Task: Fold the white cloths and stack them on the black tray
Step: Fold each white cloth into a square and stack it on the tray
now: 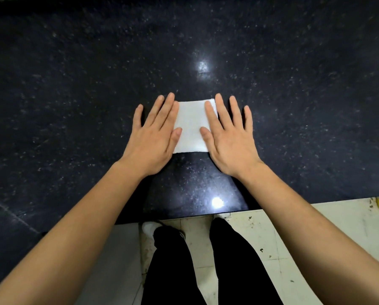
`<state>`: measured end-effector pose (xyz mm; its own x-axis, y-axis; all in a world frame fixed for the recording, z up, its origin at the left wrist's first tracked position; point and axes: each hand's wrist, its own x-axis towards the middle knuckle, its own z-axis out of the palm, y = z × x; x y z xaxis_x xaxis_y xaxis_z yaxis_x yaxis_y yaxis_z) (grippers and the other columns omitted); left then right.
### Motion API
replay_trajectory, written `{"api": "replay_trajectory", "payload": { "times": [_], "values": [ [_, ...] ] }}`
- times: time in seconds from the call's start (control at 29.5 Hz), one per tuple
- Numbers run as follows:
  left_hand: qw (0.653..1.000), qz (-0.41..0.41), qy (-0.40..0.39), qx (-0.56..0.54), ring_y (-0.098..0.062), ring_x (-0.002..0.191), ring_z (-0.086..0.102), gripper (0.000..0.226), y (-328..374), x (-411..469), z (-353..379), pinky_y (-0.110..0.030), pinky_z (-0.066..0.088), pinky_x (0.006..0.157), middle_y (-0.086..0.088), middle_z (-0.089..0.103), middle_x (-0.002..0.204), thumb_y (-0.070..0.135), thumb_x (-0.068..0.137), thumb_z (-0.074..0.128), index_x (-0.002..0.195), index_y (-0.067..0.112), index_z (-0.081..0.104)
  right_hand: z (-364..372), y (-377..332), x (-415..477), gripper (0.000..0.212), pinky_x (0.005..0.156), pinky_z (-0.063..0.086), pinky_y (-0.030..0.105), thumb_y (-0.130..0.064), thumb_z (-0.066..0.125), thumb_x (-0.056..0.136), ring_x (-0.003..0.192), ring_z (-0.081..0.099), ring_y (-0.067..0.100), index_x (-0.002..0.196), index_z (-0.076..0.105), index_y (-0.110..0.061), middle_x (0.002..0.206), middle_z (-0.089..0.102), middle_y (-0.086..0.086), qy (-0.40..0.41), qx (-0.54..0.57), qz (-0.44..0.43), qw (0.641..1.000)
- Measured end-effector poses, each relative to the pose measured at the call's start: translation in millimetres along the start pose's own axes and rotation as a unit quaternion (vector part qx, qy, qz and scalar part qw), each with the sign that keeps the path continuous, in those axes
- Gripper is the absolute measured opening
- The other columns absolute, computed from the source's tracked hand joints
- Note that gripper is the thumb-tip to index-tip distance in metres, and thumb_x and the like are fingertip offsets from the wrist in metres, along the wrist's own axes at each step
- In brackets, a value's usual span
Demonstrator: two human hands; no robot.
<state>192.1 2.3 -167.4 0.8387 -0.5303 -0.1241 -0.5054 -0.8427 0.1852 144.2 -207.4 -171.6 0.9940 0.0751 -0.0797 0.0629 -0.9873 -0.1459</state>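
cloth (190, 126): white, matt, soft | counter (74, 73): glossy speckled, probably stone

Finding no text, label, brand, number or sign to read, whether on the cloth (190, 126), the table (74, 84) or the floor (294, 238).
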Motion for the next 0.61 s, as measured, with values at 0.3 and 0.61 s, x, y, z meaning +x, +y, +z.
{"api": "replay_trajectory", "payload": {
  "times": [0.3, 0.61],
  "values": [
    [0.989, -0.074, 0.075, -0.102, -0.026, 0.132, 0.041, 0.053, 10, -4, -16, -0.045, 0.029, 0.11, -0.007, 0.05, 0.143, 0.043, 0.104, 0.029, 0.146, 0.013, 0.041, -30, -5, -31, 0.053, 0.091, 0.04, 0.042, -0.053, 0.047, 0.098, 0.109, 0.05, 0.031, 0.131, 0.06, -0.014, 0.119, 0.056, 0.01, 0.098, 0.114, 0.163, 0.975],
    [0.974, -0.206, -0.009, -0.091, -0.032, 0.105, 0.057, 0.045, 35, -45, -40, -0.046, 0.039, 0.091, -0.009, 0.067, 0.112, 0.042, 0.102, 0.036, 0.135, 0.014, 0.049, -45, -28, -43, 0.023, 0.074, 0.043, 0.031, -0.04, 0.064, 0.088, 0.103, 0.056, 0.021, 0.107, 0.064, -0.028, 0.107, 0.056, -0.003, -0.069, 0.254, 0.251, 0.932]
  ]
}}
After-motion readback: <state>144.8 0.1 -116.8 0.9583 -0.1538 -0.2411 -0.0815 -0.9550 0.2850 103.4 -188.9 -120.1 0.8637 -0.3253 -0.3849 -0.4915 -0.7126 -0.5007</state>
